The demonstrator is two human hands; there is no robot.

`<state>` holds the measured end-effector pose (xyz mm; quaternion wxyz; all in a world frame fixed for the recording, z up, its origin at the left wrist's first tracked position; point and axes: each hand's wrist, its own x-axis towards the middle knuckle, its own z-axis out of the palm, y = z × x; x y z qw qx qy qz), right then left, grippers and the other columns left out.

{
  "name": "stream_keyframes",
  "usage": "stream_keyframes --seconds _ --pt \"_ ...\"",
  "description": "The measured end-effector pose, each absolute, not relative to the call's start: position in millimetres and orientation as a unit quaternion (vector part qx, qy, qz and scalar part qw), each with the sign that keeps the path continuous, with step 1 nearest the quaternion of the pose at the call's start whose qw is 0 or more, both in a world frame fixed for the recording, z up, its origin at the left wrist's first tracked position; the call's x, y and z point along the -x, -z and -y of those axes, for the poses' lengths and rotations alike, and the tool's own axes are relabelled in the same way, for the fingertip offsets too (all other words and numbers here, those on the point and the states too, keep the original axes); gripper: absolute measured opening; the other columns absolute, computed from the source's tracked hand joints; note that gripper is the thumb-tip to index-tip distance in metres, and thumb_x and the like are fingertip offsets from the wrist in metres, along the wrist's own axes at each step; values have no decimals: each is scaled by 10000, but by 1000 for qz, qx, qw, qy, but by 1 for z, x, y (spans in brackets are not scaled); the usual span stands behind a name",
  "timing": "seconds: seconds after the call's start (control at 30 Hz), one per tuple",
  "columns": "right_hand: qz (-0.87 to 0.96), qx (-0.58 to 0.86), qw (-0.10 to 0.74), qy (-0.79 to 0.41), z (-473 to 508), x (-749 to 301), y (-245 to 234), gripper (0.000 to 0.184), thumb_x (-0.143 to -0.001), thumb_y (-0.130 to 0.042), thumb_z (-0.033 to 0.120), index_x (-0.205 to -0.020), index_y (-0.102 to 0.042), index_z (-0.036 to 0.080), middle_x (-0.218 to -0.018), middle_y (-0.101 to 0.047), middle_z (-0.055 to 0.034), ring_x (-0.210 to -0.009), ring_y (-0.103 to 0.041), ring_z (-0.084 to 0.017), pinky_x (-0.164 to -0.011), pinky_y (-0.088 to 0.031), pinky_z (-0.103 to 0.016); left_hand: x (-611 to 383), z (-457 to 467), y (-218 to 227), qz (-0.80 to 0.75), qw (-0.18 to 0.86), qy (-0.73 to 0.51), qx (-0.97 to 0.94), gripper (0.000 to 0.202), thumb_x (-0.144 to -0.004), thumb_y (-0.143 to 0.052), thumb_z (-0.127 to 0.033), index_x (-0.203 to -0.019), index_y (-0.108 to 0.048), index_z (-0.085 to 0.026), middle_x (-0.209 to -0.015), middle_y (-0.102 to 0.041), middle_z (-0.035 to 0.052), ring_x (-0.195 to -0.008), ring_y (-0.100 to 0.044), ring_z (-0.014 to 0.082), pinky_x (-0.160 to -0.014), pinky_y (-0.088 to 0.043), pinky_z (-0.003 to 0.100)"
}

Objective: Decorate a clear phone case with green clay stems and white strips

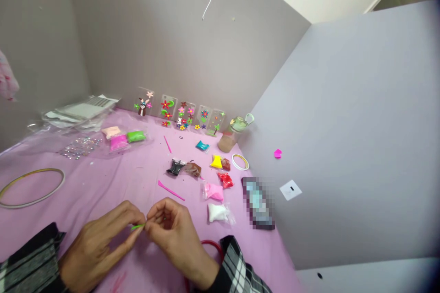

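The green clay strip (137, 226), pinched at either end by your left hand (99, 247) and right hand (175, 233) just above the near part of the pink table (103, 187), could snap or squash flat if you pull or press too hard. It is bright green, short and thread-thin, and looks soft, with your fingertips partly hiding it.

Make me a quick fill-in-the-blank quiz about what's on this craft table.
1. The left hand and right hand pinch a thin ____ strip.
2. The clay packet nearest the right hand is ____.
3. The decorated cases lean against the ____.
4. The big hoop lies on the person's ____ side.
Missing words: green, white, wall, left.
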<state>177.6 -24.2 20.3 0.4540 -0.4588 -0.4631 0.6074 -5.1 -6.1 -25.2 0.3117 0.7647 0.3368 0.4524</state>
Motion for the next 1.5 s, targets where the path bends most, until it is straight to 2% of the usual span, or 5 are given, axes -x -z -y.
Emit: stream_keyframes --seconds 0.17,0.47,0.87,1.17,1.5 --pt "502 448 428 -603 28 -177 -22 126 -751 -704 154 -850 -636 192 -697 -554 64 -608 -468 -84 -599 -371 -214 10 0 9 -417 352 -463 -699 119 -883 -685 -390 -854 -712 -277 -828 -699 -17 -814 -663 182 -788 -531 180" --pt "408 381 484 -674 18 -200 -34 480 -832 -755 626 -832 -697 149 -722 -644 -19 -558 -534 -95 -537 -407 -224 27 -24 14 -468 438 -424 -640 292 -877 -681 -529 -821 -747 -250 -634 -702 -79 -622 -705 143 -645 -584 143" --pt "418 493 523 -555 -4 -256 -35 410 -870 -678 599 -909 -603 198 -615 -448 83 -475 -255 -68 -444 -187 -208 24 -27 18 -523 564 -447 -457 473 -602 -927 -605 -881 -762 -260 -802 -724 -22 -711 -743 189 -662 -613 215" --pt "619 641 328 -314 -38 -233 2 41 -812 -716 160 -796 -686 184 -740 -612 7 -731 -554 -163 -687 -363 -279 22 -27 13 -523 550 -419 -499 543 -650 -806 -747 -896 -821 -263 -736 -776 20 -677 -770 228 -685 -644 267" --pt "670 670 250 -199 -27 -227 10 214 -834 -549 5 -899 -668 171 -962 -662 -86 -850 -580 -215 -755 -353 -319 18 -24 -1 -514 550 -424 -504 462 -573 -877 -663 -806 -822 -268 -753 -789 25 -733 -785 271 -691 -655 307"
